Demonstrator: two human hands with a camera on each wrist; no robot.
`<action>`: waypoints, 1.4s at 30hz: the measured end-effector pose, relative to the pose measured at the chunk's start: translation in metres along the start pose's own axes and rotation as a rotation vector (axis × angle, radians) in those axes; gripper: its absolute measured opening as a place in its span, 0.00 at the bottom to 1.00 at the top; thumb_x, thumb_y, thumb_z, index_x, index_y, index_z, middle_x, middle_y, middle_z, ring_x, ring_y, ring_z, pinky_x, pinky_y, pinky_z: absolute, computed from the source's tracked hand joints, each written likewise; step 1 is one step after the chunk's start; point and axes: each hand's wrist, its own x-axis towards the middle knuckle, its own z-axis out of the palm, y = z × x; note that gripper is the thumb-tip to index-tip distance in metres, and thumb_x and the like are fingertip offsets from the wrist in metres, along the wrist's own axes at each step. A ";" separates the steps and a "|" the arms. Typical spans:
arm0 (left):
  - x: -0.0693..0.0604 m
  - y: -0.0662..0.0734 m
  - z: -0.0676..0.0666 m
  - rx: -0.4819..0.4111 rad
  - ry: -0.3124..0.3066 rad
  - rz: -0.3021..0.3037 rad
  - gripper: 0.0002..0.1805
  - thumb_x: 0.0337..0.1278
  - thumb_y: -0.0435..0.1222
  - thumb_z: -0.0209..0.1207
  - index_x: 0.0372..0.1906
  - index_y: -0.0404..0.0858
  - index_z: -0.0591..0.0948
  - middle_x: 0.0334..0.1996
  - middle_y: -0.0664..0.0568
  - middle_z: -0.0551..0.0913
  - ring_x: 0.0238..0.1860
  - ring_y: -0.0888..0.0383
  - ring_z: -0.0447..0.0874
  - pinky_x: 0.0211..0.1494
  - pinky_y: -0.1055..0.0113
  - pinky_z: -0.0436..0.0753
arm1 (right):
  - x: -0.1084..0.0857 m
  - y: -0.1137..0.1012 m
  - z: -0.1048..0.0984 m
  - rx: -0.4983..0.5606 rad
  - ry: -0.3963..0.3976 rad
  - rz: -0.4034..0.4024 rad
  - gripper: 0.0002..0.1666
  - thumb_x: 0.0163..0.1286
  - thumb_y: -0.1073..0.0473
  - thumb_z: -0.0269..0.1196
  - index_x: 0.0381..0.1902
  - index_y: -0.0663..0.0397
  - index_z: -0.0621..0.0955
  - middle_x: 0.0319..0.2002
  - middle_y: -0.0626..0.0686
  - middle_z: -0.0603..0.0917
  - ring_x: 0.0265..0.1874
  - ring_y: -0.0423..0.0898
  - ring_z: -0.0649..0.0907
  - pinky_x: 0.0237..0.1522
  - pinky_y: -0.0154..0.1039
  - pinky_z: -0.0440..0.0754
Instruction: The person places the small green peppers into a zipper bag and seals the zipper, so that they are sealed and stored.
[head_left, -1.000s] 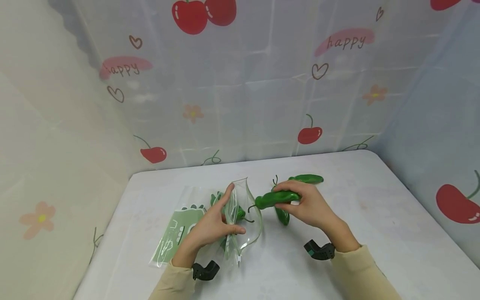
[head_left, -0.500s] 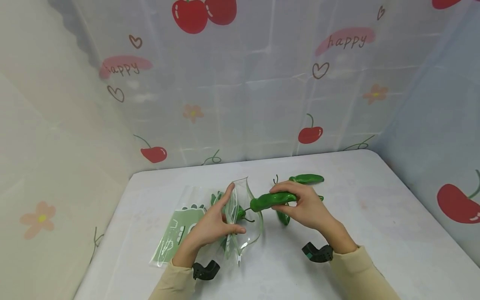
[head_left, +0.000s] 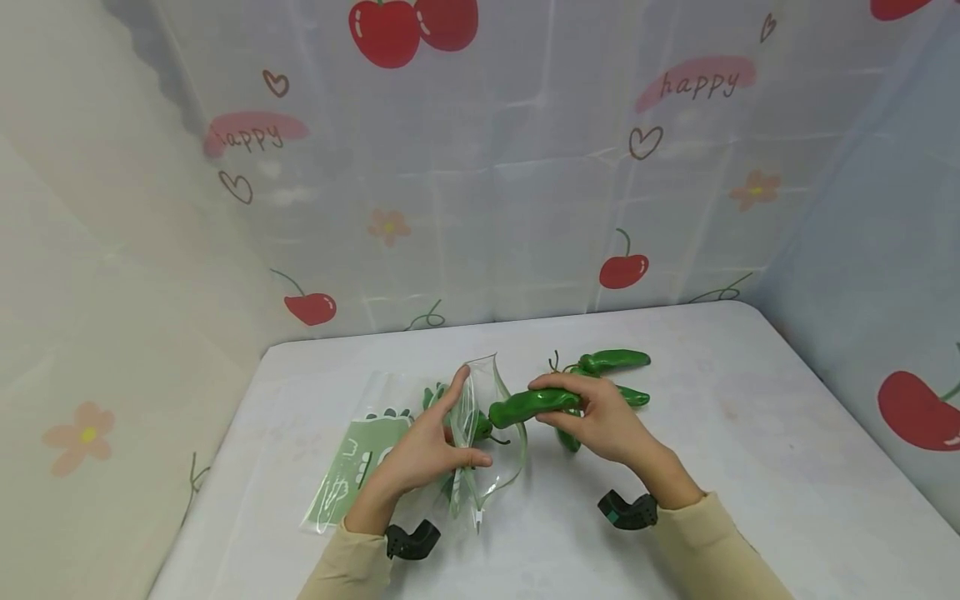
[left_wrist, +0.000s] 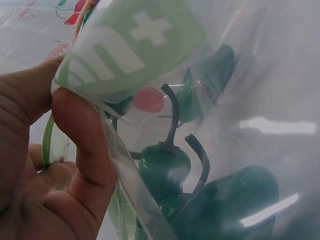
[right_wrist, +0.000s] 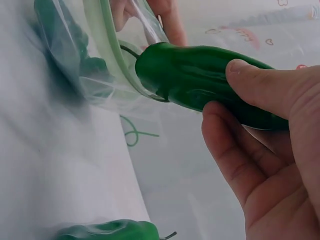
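Note:
My left hand holds a clear zip bag with green trim, thumb and forefinger spread at its gaping mouth. Green peppers with curved stems show through the plastic in the left wrist view, one pepper near the middle. Between the thumb and fingers of my right hand is another green pepper. It points stem first at the bag's mouth, its stem end at the green-trimmed rim. Part of the bag's contents is hidden behind my left hand.
Right of the bag lie loose green peppers: one at the back, another pepper partly behind my right hand, and a third pepper below it. A flat green-printed plastic bag lies left on the white table.
My right hand has moved left with its pepper, bringing the stem end to the bag's mouth. More of a pepper behind that hand now shows. The left hand stays put.

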 end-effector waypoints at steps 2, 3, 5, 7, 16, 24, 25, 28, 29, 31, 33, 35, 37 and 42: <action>0.000 0.000 0.000 0.001 0.001 -0.001 0.69 0.47 0.42 0.80 0.84 0.65 0.42 0.78 0.47 0.61 0.18 0.60 0.72 0.27 0.64 0.79 | 0.000 0.002 0.001 -0.002 -0.010 0.023 0.24 0.64 0.62 0.74 0.58 0.47 0.85 0.52 0.51 0.88 0.38 0.38 0.84 0.36 0.33 0.83; -0.001 0.000 0.000 0.003 0.001 -0.002 0.69 0.47 0.43 0.80 0.84 0.65 0.42 0.78 0.48 0.61 0.17 0.60 0.72 0.27 0.64 0.79 | 0.000 0.003 0.002 -0.001 -0.015 0.033 0.23 0.65 0.61 0.74 0.59 0.46 0.85 0.52 0.50 0.88 0.36 0.37 0.83 0.36 0.33 0.83; -0.001 0.000 0.000 0.004 0.001 -0.004 0.69 0.47 0.44 0.80 0.84 0.65 0.42 0.79 0.50 0.60 0.18 0.60 0.72 0.27 0.64 0.80 | 0.000 0.005 0.003 0.001 -0.024 0.042 0.23 0.67 0.60 0.73 0.60 0.45 0.85 0.51 0.51 0.88 0.32 0.37 0.82 0.33 0.33 0.81; -0.001 -0.001 -0.001 0.000 -0.001 -0.003 0.69 0.47 0.45 0.80 0.84 0.66 0.42 0.79 0.51 0.59 0.18 0.60 0.72 0.27 0.64 0.79 | -0.001 0.006 0.004 -0.005 -0.033 0.040 0.23 0.68 0.59 0.72 0.61 0.45 0.84 0.51 0.51 0.88 0.29 0.37 0.79 0.30 0.33 0.78; -0.003 0.001 -0.002 -0.004 -0.003 0.005 0.68 0.48 0.42 0.79 0.83 0.69 0.42 0.79 0.53 0.58 0.18 0.59 0.72 0.25 0.64 0.78 | 0.000 0.007 0.007 0.024 -0.115 0.038 0.24 0.74 0.58 0.66 0.66 0.49 0.80 0.57 0.53 0.85 0.25 0.36 0.75 0.29 0.33 0.75; -0.002 0.001 -0.002 0.028 0.009 0.014 0.68 0.47 0.46 0.80 0.83 0.67 0.41 0.80 0.52 0.58 0.19 0.60 0.72 0.28 0.63 0.80 | 0.001 0.006 0.012 0.106 -0.210 0.071 0.25 0.81 0.56 0.57 0.72 0.52 0.74 0.59 0.56 0.85 0.49 0.49 0.89 0.54 0.39 0.84; -0.002 0.001 -0.002 0.028 0.009 0.013 0.69 0.47 0.46 0.80 0.84 0.66 0.41 0.80 0.52 0.58 0.19 0.60 0.73 0.28 0.64 0.80 | 0.001 0.006 0.012 0.106 -0.223 0.067 0.25 0.82 0.56 0.56 0.73 0.52 0.73 0.60 0.56 0.84 0.51 0.52 0.89 0.56 0.42 0.83; -0.003 0.002 -0.002 0.024 0.012 0.005 0.68 0.47 0.46 0.80 0.83 0.67 0.42 0.78 0.50 0.61 0.19 0.59 0.73 0.28 0.64 0.79 | 0.000 0.006 0.014 0.086 -0.252 0.047 0.26 0.83 0.56 0.53 0.75 0.53 0.70 0.63 0.56 0.83 0.51 0.55 0.88 0.59 0.44 0.83; -0.003 0.002 -0.002 0.021 0.012 0.001 0.68 0.47 0.45 0.80 0.83 0.67 0.42 0.78 0.49 0.61 0.19 0.59 0.73 0.27 0.64 0.79 | 0.000 0.007 0.015 0.071 -0.255 0.041 0.27 0.84 0.56 0.53 0.76 0.54 0.69 0.64 0.55 0.83 0.51 0.54 0.88 0.58 0.43 0.83; -0.003 0.002 -0.002 0.015 0.013 -0.005 0.68 0.47 0.44 0.80 0.83 0.68 0.42 0.77 0.47 0.63 0.19 0.59 0.73 0.27 0.63 0.78 | 0.000 0.006 0.016 0.050 -0.251 0.035 0.27 0.83 0.55 0.53 0.76 0.54 0.70 0.65 0.54 0.82 0.49 0.50 0.88 0.55 0.40 0.83; -0.003 0.003 -0.002 0.010 0.016 -0.009 0.68 0.47 0.43 0.80 0.83 0.69 0.43 0.75 0.46 0.64 0.19 0.59 0.73 0.26 0.63 0.78 | 0.000 0.006 0.017 0.036 -0.235 0.034 0.27 0.82 0.54 0.55 0.74 0.54 0.72 0.64 0.53 0.83 0.44 0.45 0.86 0.51 0.36 0.82; -0.002 0.004 -0.002 0.011 0.019 -0.010 0.68 0.47 0.43 0.80 0.83 0.69 0.43 0.75 0.46 0.65 0.19 0.59 0.73 0.26 0.63 0.77 | 0.000 0.006 0.018 0.026 -0.212 0.028 0.25 0.81 0.54 0.58 0.72 0.54 0.76 0.62 0.52 0.84 0.41 0.42 0.84 0.47 0.34 0.81; -0.002 0.004 -0.003 0.016 0.021 -0.013 0.68 0.46 0.45 0.80 0.82 0.70 0.43 0.74 0.47 0.66 0.19 0.59 0.73 0.26 0.64 0.77 | 0.000 0.007 0.019 0.018 -0.189 0.011 0.24 0.79 0.54 0.60 0.68 0.52 0.79 0.61 0.51 0.85 0.40 0.40 0.81 0.45 0.33 0.81; -0.003 0.005 -0.004 0.016 0.014 -0.016 0.69 0.44 0.49 0.81 0.82 0.71 0.43 0.75 0.48 0.65 0.18 0.59 0.72 0.25 0.64 0.77 | 0.001 0.011 0.023 -0.013 -0.117 -0.077 0.17 0.75 0.58 0.64 0.59 0.50 0.85 0.54 0.50 0.84 0.43 0.38 0.80 0.42 0.33 0.82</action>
